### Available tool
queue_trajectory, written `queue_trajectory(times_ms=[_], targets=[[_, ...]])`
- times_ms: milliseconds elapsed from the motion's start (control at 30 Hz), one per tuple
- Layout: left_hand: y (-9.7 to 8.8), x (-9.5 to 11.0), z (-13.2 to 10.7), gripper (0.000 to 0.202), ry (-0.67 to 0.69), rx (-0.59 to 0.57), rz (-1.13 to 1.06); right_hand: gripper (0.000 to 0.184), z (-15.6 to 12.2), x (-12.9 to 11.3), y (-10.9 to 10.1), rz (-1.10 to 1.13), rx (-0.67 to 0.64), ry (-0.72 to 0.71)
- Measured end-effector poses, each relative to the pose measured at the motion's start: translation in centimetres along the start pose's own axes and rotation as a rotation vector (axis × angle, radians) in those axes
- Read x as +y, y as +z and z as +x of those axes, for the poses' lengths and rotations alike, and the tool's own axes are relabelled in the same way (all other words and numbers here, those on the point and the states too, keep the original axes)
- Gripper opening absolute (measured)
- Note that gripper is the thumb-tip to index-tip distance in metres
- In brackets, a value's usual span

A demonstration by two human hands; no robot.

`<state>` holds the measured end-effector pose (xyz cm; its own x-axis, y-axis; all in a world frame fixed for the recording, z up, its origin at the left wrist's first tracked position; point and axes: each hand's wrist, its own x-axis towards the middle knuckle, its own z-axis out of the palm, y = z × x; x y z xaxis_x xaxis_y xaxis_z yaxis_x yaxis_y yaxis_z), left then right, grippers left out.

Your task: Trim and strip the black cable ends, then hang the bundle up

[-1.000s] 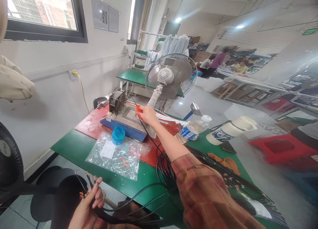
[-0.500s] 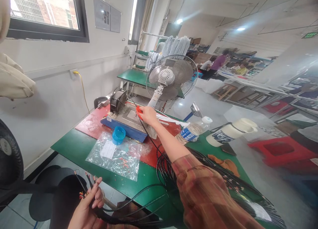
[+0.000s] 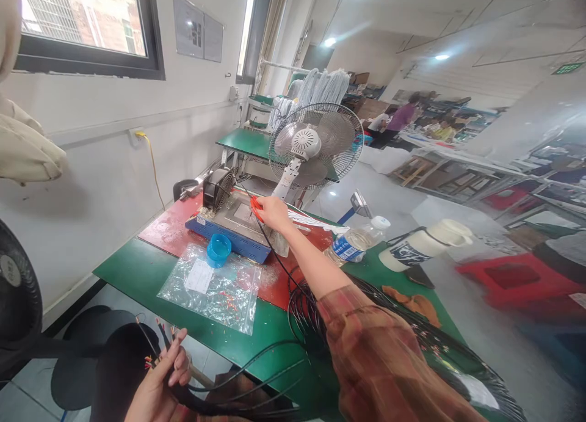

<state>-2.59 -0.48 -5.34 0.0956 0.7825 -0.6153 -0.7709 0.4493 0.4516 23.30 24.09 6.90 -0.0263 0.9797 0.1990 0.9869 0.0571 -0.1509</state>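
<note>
Low at the left, my left hand (image 3: 167, 370) is closed around a bundle of black cables (image 3: 215, 403). Their stripped ends, with small coloured wires, stick out past the fingers. Farther out, my right hand (image 3: 273, 213) grips a red-handled tool (image 3: 257, 208) above a low blue machine (image 3: 233, 241) with a metal top. The tool's working end is too small to make out. A single black cable (image 3: 279, 258) runs beneath this hand toward the tool. Beside my right forearm a large coil of black cables (image 3: 304, 306) lies on the table.
A blue round tub (image 3: 218, 250) stands on a clear plastic bag (image 3: 183, 291) with wire scraps. A small black fan (image 3: 218, 189) sits on the machine. To the right are a water bottle (image 3: 350, 245) and a cream jug (image 3: 414, 246). A standing fan (image 3: 315, 144) is behind the table.
Almost nothing differs. Both hands keep their grips and places, and the view has shifted very slightly.
</note>
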Motion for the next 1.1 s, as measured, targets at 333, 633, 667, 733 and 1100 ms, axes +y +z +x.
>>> queue_trajectory(times_ms=[333, 633, 667, 733, 1100], targets=[[0.6, 0.2, -0.3, 0.023, 0.001, 0.049, -0.007, 0.03, 0.3, 0.4, 0.3, -0.006, 0.001, -0.011], [0.2, 0.0, 0.0, 0.021, 0.019, 0.065, -0.005, 0.029, 0.3, 0.3, 0.1, 0.004, -0.006, -0.012], [0.2, -0.1, 0.0, 0.021, 0.019, 0.064, -0.007, 0.028, 0.2, 0.3, 0.0, 0.015, -0.003, -0.007], [0.3, -0.1, 0.0, 0.022, 0.016, 0.058, -0.013, 0.027, 0.1, 0.3, -0.1, 0.045, 0.001, 0.011], [0.2, 0.0, -0.2, 0.023, 0.005, 0.034, 0.005, 0.028, 0.2, 1.8, 0.6, 0.268, 0.081, 0.175]])
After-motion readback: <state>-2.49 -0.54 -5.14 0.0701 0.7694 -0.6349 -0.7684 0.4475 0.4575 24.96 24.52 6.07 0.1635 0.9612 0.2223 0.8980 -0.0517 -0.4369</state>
